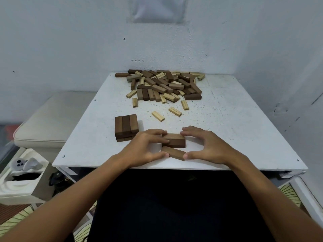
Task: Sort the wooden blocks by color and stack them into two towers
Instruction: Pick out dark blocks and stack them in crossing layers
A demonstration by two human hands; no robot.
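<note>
Head view: both hands square up dark blocks at lower centre of the counter (pixel 227 130)

Left hand (pixel 146 145) and right hand (pixel 208 145) curl their fingers on opposite ends of the dark blocks (pixel 173 140); a third (pixel 173 152) lies skewed just below. Their long axis runs left-right between the hands, equally near both. Dark tower (pixel 126 127) sits just left; mixed pile (pixel 162 84) lies at upper centre

Left hand (pixel 146 145) and right hand (pixel 208 145) pinch three dark brown wooden blocks (pixel 173 140) lying crosswise near the white square table's (pixel 236 137) front edge. Two-layer dark-block stack (pixel 126 126) just left. Mixed light/dark block pile (pixel 164 84) at far edge.
</note>
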